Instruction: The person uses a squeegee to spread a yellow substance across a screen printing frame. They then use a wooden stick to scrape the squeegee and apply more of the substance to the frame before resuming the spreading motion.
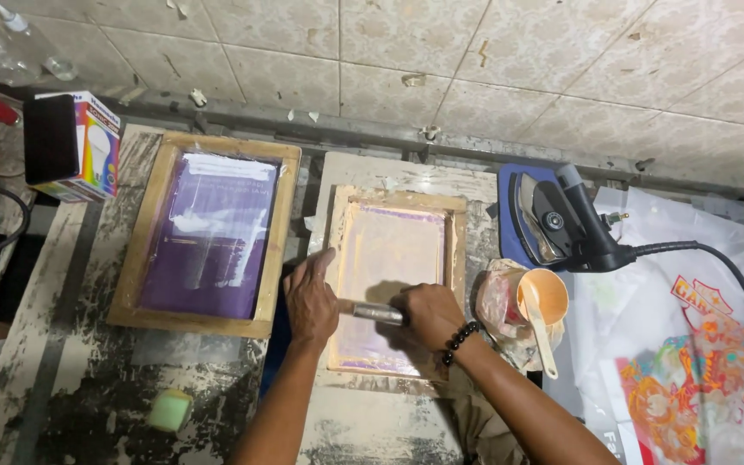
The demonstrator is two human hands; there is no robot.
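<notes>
Head view, your hands: your left hand (pixel 310 297) lies flat on the left rail of the small wooden-framed printing screen (pixel 393 277), fingers spread wide and holding nothing, only pressing down. Your right hand (pixel 428 314), with a dark bead bracelet at the wrist, has its fingers wrapped around the short metal-handled squeegee (pixel 378 313).

Head view, the tool: the squeegee sits crosswise on the mesh, in the lower half of the small screen, between your two hands.

Head view, the screen: it rests on the paint-stained wooden desk (pixel 88 379), its pale pinkish mesh facing up.

Head view, progress: judging by where the blade sits, you look partway down a stroke; the strip of mesh below it to the near rail seems not yet covered. I cannot tell what lies under the screen.

Head view, to your left: a larger wooden-framed screen with purple mesh (pixel 208 232) lies apart from your hands, white streaks across it. A small green sponge block (pixel 170 409) sits near the desk's front edge.

Head view, to your right: an orange plastic cup with a pale spoon (pixel 541 301) stands just beside the small screen, and behind it a black electric iron (pixel 561 220) on its blue base.
</notes>
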